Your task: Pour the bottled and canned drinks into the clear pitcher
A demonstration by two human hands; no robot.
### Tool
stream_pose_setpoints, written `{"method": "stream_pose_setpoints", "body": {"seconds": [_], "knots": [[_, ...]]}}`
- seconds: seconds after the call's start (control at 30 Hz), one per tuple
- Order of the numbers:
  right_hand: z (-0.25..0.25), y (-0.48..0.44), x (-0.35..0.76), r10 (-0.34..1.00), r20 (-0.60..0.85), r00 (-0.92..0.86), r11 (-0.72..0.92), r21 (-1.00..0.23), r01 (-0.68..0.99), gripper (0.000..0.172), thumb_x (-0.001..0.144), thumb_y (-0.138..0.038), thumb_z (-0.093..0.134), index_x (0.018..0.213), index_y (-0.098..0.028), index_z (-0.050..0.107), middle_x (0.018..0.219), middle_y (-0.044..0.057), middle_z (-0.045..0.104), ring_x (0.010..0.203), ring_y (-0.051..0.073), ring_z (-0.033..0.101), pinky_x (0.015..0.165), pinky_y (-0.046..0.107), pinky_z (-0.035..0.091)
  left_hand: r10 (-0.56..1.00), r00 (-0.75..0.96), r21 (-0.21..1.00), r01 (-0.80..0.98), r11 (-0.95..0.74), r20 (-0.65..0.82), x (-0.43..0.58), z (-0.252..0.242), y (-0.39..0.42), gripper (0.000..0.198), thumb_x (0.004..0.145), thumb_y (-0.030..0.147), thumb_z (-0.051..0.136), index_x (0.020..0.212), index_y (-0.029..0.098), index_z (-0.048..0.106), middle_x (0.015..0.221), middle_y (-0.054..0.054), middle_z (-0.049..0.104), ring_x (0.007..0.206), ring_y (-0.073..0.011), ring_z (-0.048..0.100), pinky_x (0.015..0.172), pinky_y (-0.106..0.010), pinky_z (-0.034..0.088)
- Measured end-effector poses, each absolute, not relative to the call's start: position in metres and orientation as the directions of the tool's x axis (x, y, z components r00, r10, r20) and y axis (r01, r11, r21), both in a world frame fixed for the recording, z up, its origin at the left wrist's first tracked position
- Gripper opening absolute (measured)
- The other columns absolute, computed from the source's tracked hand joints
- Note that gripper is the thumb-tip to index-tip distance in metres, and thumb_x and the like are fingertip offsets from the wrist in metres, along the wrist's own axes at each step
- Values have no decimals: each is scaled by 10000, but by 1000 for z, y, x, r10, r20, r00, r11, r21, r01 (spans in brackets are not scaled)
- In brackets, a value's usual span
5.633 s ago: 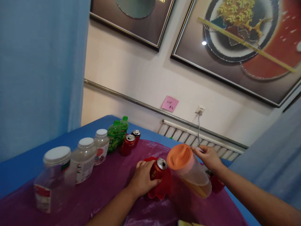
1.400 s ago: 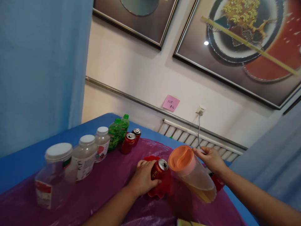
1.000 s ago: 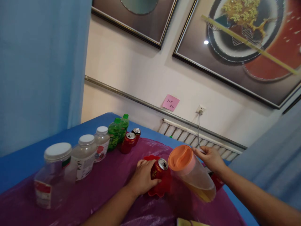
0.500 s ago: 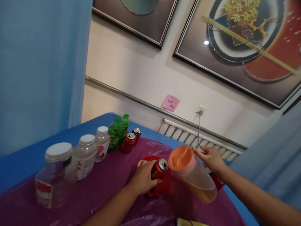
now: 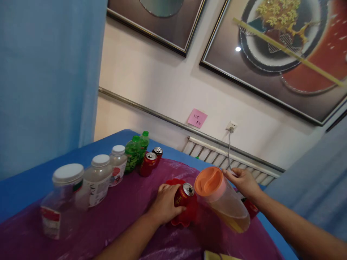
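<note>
My left hand [image 5: 166, 205] is wrapped round a red drink can [image 5: 182, 196] that stands over a red scalloped dish [image 5: 191, 213]. The can's top faces up, and its opening looks dark. In my right hand [image 5: 242, 183] is the handle of a clear pitcher [image 5: 230, 215] with an orange lid [image 5: 210, 181]. The pitcher leans with its lid towards the can, and some yellowish liquid lies low inside it. Lid and can are close but look apart. Behind the pitcher, a red can [image 5: 251, 208] is partly hidden.
On the left stand several clear jars with white lids [image 5: 101, 160], two green bottles [image 5: 132, 153] and two more cans [image 5: 148, 164]. Purple plastic sheeting [image 5: 130, 220] covers part of the blue table [image 5: 24, 195]. A yellow item [image 5: 217, 255] lies at the front edge. A radiator [image 5: 206, 150] runs along the wall.
</note>
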State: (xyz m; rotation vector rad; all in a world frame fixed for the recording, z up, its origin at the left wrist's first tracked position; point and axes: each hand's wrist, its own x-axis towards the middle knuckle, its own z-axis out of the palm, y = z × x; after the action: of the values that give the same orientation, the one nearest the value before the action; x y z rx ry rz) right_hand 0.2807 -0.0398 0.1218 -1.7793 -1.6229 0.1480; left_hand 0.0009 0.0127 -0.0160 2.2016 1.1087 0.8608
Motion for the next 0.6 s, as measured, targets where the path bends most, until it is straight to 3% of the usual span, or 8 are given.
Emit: {"method": "stream_pose_setpoints", "body": {"seconds": [0.6], "knots": [[121,-40,283,905,380,190,56,-550,833,533,812,-624,579,526,-253,323,487,-71,263,453,86,251,415,239,191,831,465,674,511,-534,306,1,-18,14,690,604,360,861,1236,239,612,1255,-74,698,1181,-328,593,1111,-478,312]]}}
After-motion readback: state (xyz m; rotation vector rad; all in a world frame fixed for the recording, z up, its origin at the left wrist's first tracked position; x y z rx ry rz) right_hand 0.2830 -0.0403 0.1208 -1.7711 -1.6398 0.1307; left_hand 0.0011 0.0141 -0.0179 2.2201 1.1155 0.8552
